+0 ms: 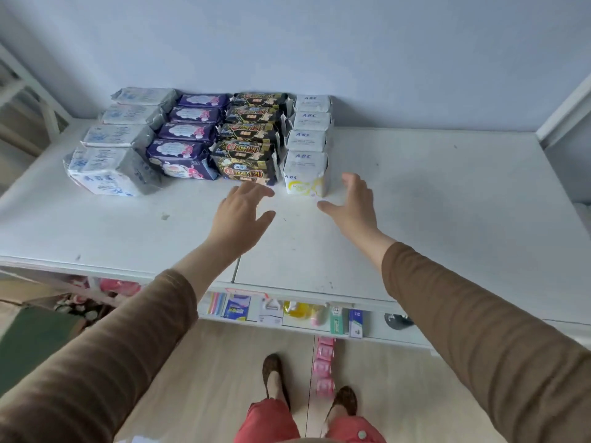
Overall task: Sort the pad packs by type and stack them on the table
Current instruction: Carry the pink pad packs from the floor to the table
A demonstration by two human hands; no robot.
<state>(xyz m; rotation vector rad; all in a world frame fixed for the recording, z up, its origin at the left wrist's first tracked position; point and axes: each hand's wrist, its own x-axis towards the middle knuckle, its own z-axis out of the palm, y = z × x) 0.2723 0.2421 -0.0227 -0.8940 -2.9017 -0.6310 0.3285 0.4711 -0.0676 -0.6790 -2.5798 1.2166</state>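
Note:
Pad packs stand in four rows on the white table [415, 203], running back to the wall. From left: grey-and-white packs [108, 169], purple packs [180, 159], black-and-gold packs [248, 161], and small white packs [306, 172] with a yellow mark on the front one. My left hand [241, 215] hovers open just in front of the black-and-gold row. My right hand [355, 203] is open beside the front white pack, thumb near its lower corner, holding nothing.
A shelf [287, 314] under the table edge holds small boxed goods. A strip of pink sachets [324, 366] hangs from it. A white frame [32, 87] stands at the left, a white ledge [566, 113] at the right. The wall is right behind the rows.

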